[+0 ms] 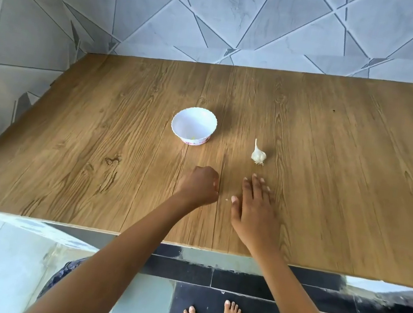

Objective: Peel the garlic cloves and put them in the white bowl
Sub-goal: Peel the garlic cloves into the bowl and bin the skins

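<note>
Peeling not begun: garlic bulb [258,154] whole on desk [345,148]. L hand [200,185] clenched, nothing seen held; R hand [254,207] flat, released. Next: bulb to be grasped.

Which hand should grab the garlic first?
Probably the right hand. It lies open, pointing toward the garlic bulb, just short of it. The left hand is curled in a fist, farther from the garlic and nearer the white bowl.
</note>
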